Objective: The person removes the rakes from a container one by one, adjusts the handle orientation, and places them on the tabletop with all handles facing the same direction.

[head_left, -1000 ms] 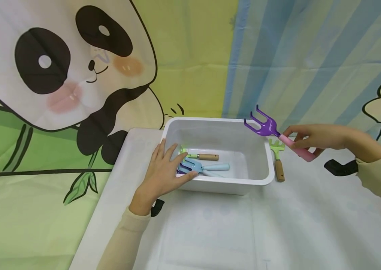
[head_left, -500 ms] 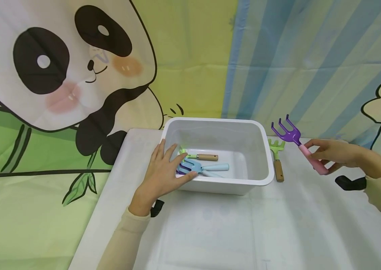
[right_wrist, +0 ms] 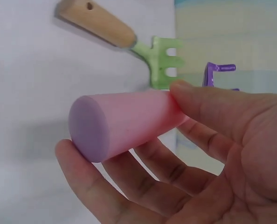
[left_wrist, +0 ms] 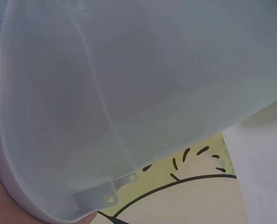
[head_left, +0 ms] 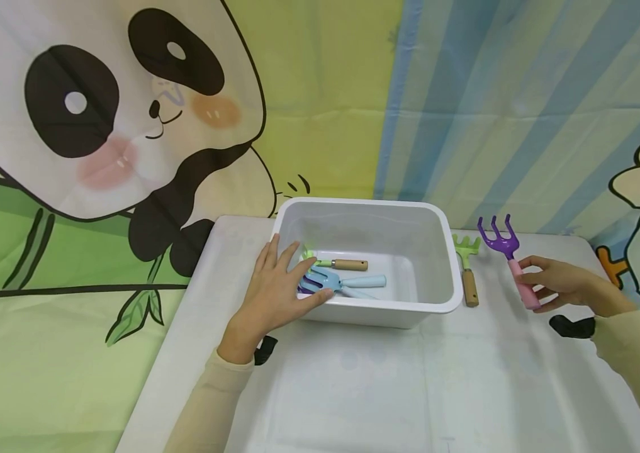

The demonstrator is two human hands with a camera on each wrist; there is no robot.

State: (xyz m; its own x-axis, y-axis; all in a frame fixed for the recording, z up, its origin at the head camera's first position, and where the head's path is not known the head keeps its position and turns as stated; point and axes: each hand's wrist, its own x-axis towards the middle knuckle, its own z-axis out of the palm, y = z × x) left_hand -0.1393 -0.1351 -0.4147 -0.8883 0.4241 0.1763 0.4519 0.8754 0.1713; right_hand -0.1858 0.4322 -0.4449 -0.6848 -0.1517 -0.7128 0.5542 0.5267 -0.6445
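One purple fork (head_left: 515, 269), pinched by its handle in the right hand (head_left: 571, 285), apparently to keep fingers off the prongs, is right of a white tub (head_left: 377, 304), near a green rake (head_left: 469, 280); the left hand (head_left: 270, 290), fingers spread, touches the tub's rim, perhaps steadying it.

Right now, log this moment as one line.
right hand: grips pink-handled purple hand fork; left hand: touches white bin; in bin: light-blue hand fork; beside bin: green hand rake
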